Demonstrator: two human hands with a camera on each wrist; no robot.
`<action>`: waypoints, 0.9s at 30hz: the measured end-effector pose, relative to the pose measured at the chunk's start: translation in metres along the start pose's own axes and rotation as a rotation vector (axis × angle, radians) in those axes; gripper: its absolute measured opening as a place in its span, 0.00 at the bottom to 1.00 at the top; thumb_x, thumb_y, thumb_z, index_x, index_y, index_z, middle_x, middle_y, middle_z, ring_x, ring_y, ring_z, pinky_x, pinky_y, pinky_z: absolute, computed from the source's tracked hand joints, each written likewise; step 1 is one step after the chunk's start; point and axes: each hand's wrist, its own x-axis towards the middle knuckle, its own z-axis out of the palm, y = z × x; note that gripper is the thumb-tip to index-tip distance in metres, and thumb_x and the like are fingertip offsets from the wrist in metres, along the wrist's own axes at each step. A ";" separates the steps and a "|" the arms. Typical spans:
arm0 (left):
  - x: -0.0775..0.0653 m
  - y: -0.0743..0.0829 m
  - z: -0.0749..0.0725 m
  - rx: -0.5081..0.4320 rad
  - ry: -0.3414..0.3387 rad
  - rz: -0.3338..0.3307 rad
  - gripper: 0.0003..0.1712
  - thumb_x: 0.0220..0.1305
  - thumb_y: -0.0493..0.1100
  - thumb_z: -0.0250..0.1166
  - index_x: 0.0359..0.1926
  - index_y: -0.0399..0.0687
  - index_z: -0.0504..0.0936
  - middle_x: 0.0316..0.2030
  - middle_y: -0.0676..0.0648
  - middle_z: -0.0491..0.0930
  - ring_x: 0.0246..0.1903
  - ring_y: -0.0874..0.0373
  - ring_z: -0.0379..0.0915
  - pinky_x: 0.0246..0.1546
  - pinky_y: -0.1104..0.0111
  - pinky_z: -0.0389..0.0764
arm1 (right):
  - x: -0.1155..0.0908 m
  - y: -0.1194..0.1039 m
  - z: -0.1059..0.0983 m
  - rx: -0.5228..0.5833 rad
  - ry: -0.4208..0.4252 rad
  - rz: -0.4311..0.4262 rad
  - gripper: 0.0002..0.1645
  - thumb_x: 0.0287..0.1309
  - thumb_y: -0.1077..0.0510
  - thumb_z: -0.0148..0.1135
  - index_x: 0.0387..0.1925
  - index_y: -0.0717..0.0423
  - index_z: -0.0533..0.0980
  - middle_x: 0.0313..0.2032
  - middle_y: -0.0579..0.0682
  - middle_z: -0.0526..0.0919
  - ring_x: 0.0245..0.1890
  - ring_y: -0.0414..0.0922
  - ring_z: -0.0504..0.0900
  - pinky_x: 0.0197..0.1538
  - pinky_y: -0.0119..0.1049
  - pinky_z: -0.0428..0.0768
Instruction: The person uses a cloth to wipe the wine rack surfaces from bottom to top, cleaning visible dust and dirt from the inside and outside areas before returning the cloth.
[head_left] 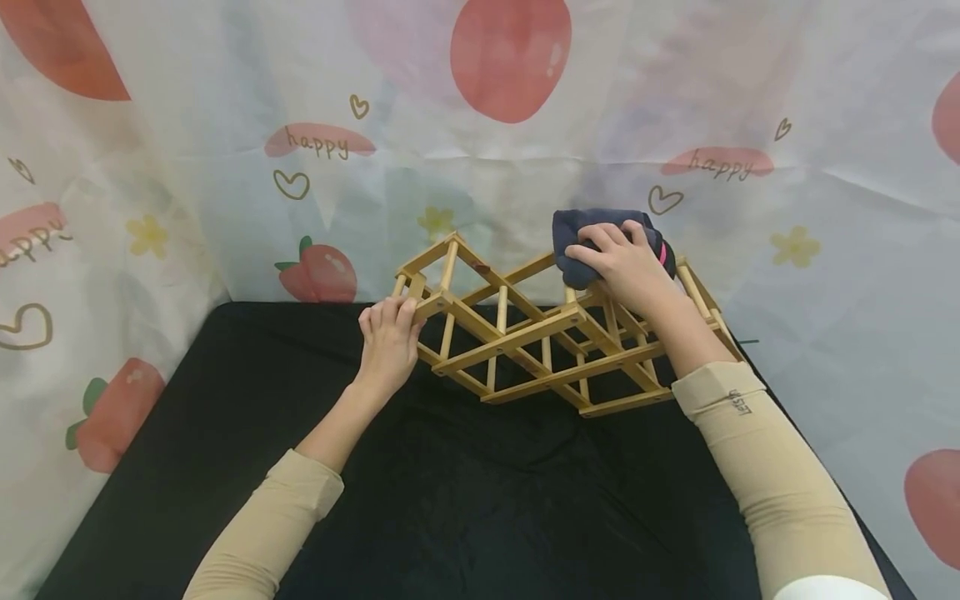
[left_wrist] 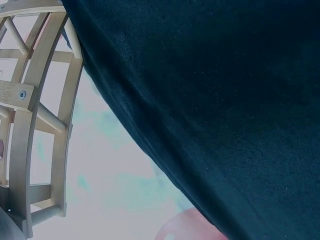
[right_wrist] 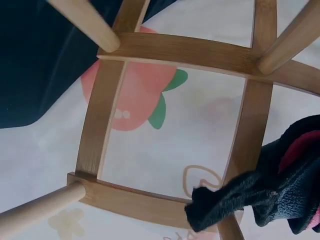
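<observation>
In the head view, a light wooden lattice rack (head_left: 525,337) of slats and round rods stands tilted over the black-covered table. My left hand (head_left: 390,337) grips its left end, fingers over the top slat. A dark blue fuzzy cloth (head_left: 573,229) with a pink part is bunched under my right hand (head_left: 626,262), whose curled fingers hold it at the rack's upper right. The right wrist view has the cloth (right_wrist: 295,185) hanging against a wooden slat joint. Along the left of the left wrist view run the rack's slats (left_wrist: 40,65), with a screw head in one end.
Black fabric (head_left: 480,500) covers the table, its back edge just behind the rack. A pale curtain (head_left: 525,167) printed with fruit, hearts and "happy" hangs close behind the table and along its sides.
</observation>
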 end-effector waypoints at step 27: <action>-0.002 0.003 -0.001 0.007 -0.010 -0.017 0.16 0.61 0.40 0.58 0.46 0.42 0.62 0.41 0.40 0.64 0.42 0.44 0.56 0.44 0.51 0.54 | -0.013 -0.014 -0.015 -0.010 0.044 -0.039 0.36 0.36 0.62 0.74 0.51 0.52 0.68 0.51 0.59 0.68 0.53 0.56 0.65 0.52 0.55 0.56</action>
